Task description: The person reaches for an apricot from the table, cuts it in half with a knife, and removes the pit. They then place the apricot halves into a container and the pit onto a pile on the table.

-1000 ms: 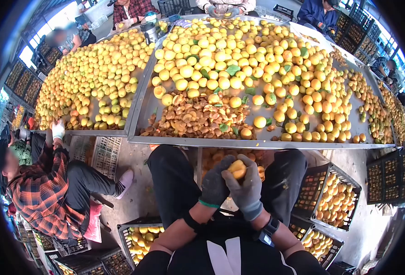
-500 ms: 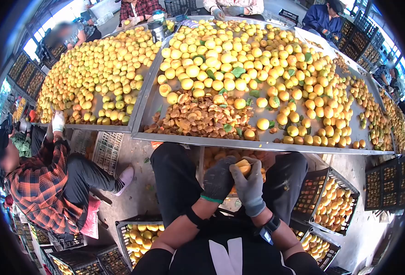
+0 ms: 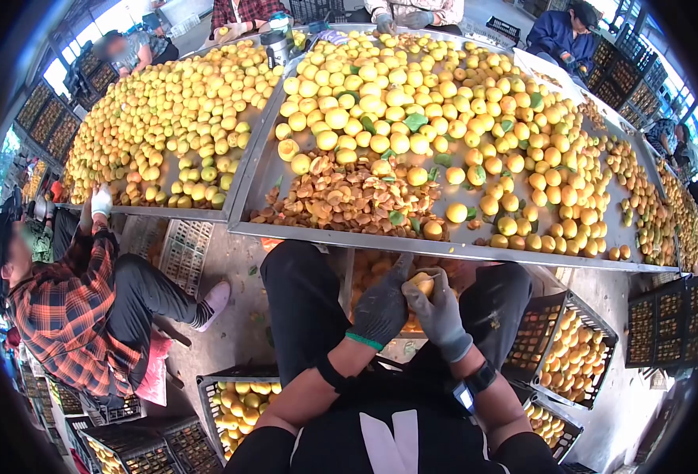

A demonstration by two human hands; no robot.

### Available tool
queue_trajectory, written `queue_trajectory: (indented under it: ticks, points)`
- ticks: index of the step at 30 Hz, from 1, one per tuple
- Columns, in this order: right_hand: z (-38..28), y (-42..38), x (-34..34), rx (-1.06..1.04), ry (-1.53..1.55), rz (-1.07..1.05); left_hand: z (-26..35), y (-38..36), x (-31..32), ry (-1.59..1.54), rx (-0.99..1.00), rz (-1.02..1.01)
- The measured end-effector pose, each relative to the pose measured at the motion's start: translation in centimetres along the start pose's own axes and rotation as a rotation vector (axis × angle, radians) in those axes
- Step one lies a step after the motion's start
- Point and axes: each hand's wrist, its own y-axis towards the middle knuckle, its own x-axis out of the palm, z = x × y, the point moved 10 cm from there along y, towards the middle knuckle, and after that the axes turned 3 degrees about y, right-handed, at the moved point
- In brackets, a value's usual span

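Note:
My right hand [image 3: 437, 310], in a light grey glove, is closed around a yellow-orange apricot [image 3: 422, 283] above my lap. Beside it is my left hand [image 3: 382, 306], in a darker grey glove with a green cuff. Its fingers stretch forward toward the metal table edge, and no fruit shows in them. Just beyond both hands, a heap of brownish-orange fruit pieces [image 3: 349, 197] lies on the metal table [image 3: 460, 251]. Whole yellow apricots [image 3: 381, 95] with some green leaves spread behind the heap. Under the table edge, between my knees, more orange fruit [image 3: 369, 276] is partly hidden by my hands.
A black crate of fruit [image 3: 242, 407] stands at my left, and another crate [image 3: 574, 351] at my right. A person in a plaid shirt [image 3: 68, 316] sits to the left. Other people work across the table. A steel tumbler [image 3: 275, 49] stands at the far divider.
My left hand has drawn away from the apricot, its fingers straightening toward the table. My right hand keeps the apricot and has shifted slightly right. The view has moved a little.

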Motion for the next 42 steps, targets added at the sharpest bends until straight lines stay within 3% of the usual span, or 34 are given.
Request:
queue_trajectory:
  ticks: [2,4,9,11,17,20,22,24,26,30,34,37,39,41,42]
  points:
    - [0.1,-0.7,0.1,-0.043,0.002,0.003,-0.2,-0.3,0.4,-0.014,0.016,-0.036]
    - [0.3,-1.7,0.0,-0.053,0.029,0.002,0.9,-0.9,0.7,0.017,0.203,-0.030]
    - [-0.2,-2.3,0.0,-0.089,0.191,0.010,1.1,-1.1,0.5,-0.019,0.213,-0.042]
    - [1.6,-2.4,0.5,0.180,0.432,-0.072,0.9,-0.9,0.7,-0.031,0.206,-0.059]
    - [3.2,-2.3,1.4,0.386,0.606,-0.214,0.7,-0.3,0.4,0.120,0.101,-0.082]
    - [3.2,-1.0,1.0,0.219,0.529,-0.116,0.3,0.0,0.3,0.200,0.035,-0.072]
    - [3.5,-0.6,0.3,0.273,0.593,-0.054,1.5,-0.3,-0.7,0.160,0.193,0.023]
    - [3.9,-0.3,-0.5,0.328,0.658,0.008,1.2,-0.4,-1.4,0.110,0.154,0.000]
    - [3.6,-0.3,-0.1,0.343,0.937,-0.088,0.7,-0.3,-2.0,0.059,0.113,-0.026]
    - [2.5,-0.9,2.1,0.505,1.216,-0.317,2.0,0.2,-3.3,-0.005,0.199,-0.062]
    - [4.5,-1.2,1.8,0.511,1.217,-0.257,2.2,0.3,-3.4,-0.076,0.235,-0.159]
    - [4.3,-1.5,1.6,0.401,1.087,-0.285,1.9,0.4,-3.0,-0.128,0.257,-0.178]
    - [3.6,-0.8,0.1,0.173,0.570,-0.208,2.1,0.5,-2.7,-0.089,0.256,-0.206]
    - [3.4,-0.7,0.1,0.193,0.580,-0.241,2.2,0.9,-2.8,-0.048,0.255,-0.231]
    - [3.2,-0.8,0.3,0.216,0.593,-0.271,2.3,1.1,-2.8,-0.170,0.233,-0.272]
